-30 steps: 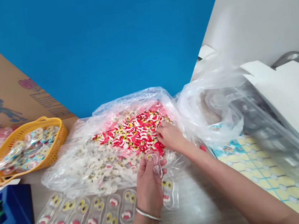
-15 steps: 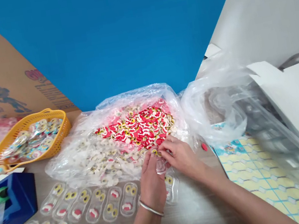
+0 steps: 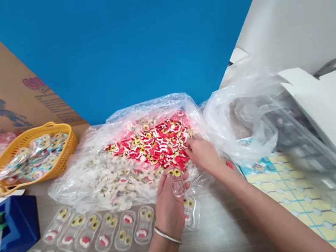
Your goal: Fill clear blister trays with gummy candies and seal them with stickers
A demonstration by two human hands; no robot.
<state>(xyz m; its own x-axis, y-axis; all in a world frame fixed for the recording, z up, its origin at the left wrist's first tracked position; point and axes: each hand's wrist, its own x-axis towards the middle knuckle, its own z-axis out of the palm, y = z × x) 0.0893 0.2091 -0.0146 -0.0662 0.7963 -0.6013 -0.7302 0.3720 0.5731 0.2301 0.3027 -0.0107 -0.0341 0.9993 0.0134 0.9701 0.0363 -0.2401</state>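
Note:
My left hand (image 3: 170, 207), with a bangle at the wrist, holds a small clear plastic shell (image 3: 177, 182) with two yellow eye pieces in its upper part. My right hand (image 3: 202, 153) reaches to the right side of the heap of red, white and yellow pieces (image 3: 158, 142) in an open clear bag (image 3: 79, 175). Its fingers are bent together at the pieces; what they hold, if anything, is hidden. Clear shells (image 3: 103, 233) with yellow eyes and red-and-white mouths lie in two rows at the front left. Another filled shell (image 3: 191, 212) lies just right of my left hand.
A yellow basket (image 3: 68, 153) of filled packs stands at the left, behind a blue tape dispenser (image 3: 20, 226). Yellow printed card sheets (image 3: 282, 193) and crumpled clear plastic (image 3: 239, 131) lie at the right. A blue panel (image 3: 128, 42) rises at the back.
My right hand has left the shell and moved up and right to the heap. Two yellow eyes now show in the shell, which my left hand still holds.

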